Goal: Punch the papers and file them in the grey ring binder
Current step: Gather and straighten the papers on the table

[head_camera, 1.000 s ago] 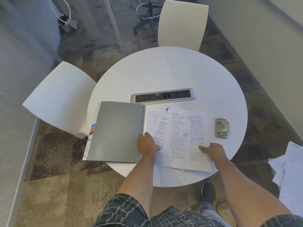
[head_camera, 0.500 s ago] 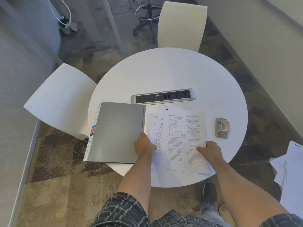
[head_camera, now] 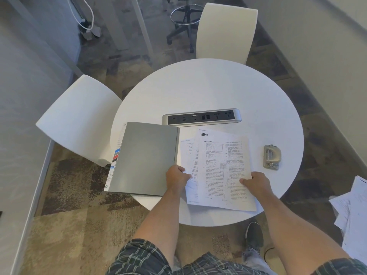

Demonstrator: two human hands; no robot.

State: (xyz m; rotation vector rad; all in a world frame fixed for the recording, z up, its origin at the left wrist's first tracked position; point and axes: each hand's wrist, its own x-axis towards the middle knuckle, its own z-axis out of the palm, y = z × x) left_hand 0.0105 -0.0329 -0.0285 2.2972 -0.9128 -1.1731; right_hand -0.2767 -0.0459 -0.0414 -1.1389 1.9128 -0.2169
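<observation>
The grey ring binder (head_camera: 145, 157) lies closed on the left part of the round white table (head_camera: 208, 88), its left edge hanging past the rim. Right of it lies a loose stack of printed papers (head_camera: 220, 165), fanned and askew. My left hand (head_camera: 177, 177) grips the stack's left edge beside the binder's spine. My right hand (head_camera: 257, 184) pinches the right edge of the top sheets, thumb on top. A metal hole punch (head_camera: 272, 157) sits on the table to the right, apart from both hands.
A silver power strip (head_camera: 201, 117) is set into the table behind the papers. White chairs stand at the left (head_camera: 79, 118) and far side (head_camera: 226, 32). More loose papers (head_camera: 351, 217) lie at the right edge of view. My shoe (head_camera: 254, 235) shows under the table.
Both hands have shifted the paper stack slightly left and squared it a little; my left hand moved from resting on the sheets to gripping their left edge. The binder and punch stayed put.
</observation>
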